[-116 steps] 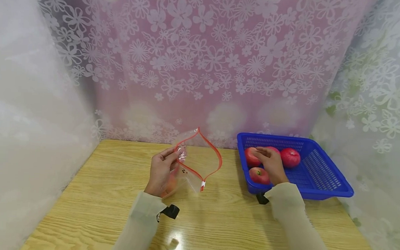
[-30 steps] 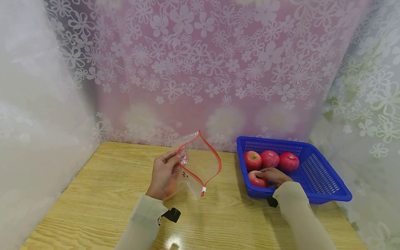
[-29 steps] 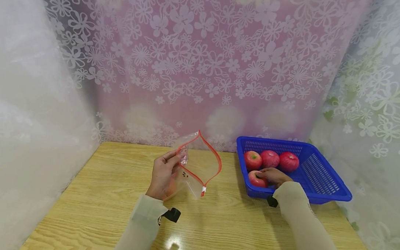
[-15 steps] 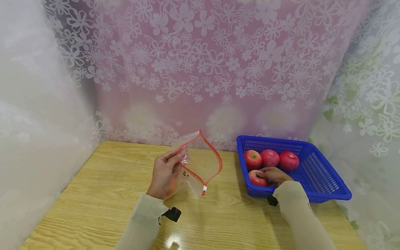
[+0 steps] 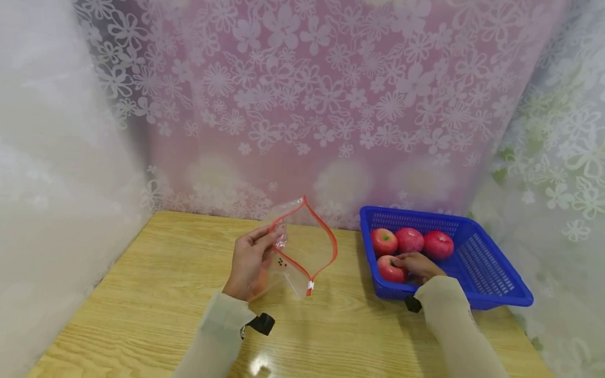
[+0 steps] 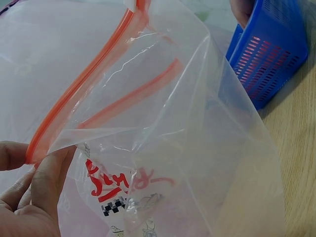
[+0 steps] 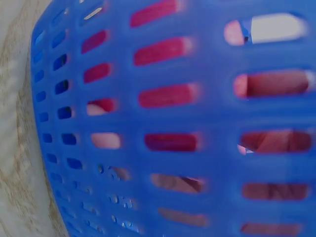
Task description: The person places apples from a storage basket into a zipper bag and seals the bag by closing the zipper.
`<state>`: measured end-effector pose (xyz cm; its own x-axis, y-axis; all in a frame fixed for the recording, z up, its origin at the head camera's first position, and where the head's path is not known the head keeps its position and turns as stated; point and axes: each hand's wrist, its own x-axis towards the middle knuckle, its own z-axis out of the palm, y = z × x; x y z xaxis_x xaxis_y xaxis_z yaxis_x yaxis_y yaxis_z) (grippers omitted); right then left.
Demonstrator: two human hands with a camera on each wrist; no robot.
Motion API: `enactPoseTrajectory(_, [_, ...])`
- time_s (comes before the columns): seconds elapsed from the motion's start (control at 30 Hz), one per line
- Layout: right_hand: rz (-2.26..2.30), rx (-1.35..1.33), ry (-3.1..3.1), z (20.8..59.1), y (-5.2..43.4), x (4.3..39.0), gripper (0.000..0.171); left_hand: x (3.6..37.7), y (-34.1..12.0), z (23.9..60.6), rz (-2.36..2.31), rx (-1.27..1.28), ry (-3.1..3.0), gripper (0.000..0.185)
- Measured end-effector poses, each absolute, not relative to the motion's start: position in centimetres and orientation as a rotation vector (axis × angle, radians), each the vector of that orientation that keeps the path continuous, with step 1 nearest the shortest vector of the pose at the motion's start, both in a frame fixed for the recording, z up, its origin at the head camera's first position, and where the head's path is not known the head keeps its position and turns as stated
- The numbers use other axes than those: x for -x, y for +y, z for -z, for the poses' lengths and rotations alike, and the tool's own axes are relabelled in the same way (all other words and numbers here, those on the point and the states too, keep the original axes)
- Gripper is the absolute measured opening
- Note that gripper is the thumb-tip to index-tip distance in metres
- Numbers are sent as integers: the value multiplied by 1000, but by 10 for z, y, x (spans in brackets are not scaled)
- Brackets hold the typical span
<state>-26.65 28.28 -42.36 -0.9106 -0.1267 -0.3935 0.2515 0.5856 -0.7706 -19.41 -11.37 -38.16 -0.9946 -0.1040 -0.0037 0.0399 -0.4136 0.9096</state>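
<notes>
Your left grip (image 5: 248, 260) pinches the bag (image 5: 290, 275); your right grip (image 5: 421, 266) grasps the near-left apple (image 5: 388, 270) inside the right-hand basket (image 5: 485, 262). Seemingly the picking step; next calls for lifting clear.

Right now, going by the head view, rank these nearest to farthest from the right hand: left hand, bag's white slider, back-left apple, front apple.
1. Front apple: touched by the right hand, in the near left corner of the basket.
2. Back-left apple: behind it, also inside.
3. White slider: left of the basket, on the bag.
4. Left hand: farthest left, pinching the bag.
</notes>
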Motion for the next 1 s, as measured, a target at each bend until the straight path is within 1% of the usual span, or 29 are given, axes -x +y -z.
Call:
enactPoseTrajectory(0.13, [1313,-112,2385,426,285,265,47,194,-112,383,2584,-96,-1629,33])
enactPoseTrajectory(0.4, [1436,-122,2321,425,284,264,48,193,-111,384,2604,-100,-1582,31])
enactPoseTrajectory(0.67, [1582,-234,2247,425,280,265,55,192,-113,383,2563,-125,-1644,29])
enactPoseTrajectory(0.8, [1655,-249,2213,424,280,264,50,192,-114,382,2571,-128,-1643,29])
enactPoseTrajectory(0.93, [1736,-249,2162,423,279,263,38,193,-114,383,2573,-118,-1634,31])
enactPoseTrajectory(1.0, [1768,-250,2137,422,278,263,36,194,-114,383,2570,-107,-1631,32])
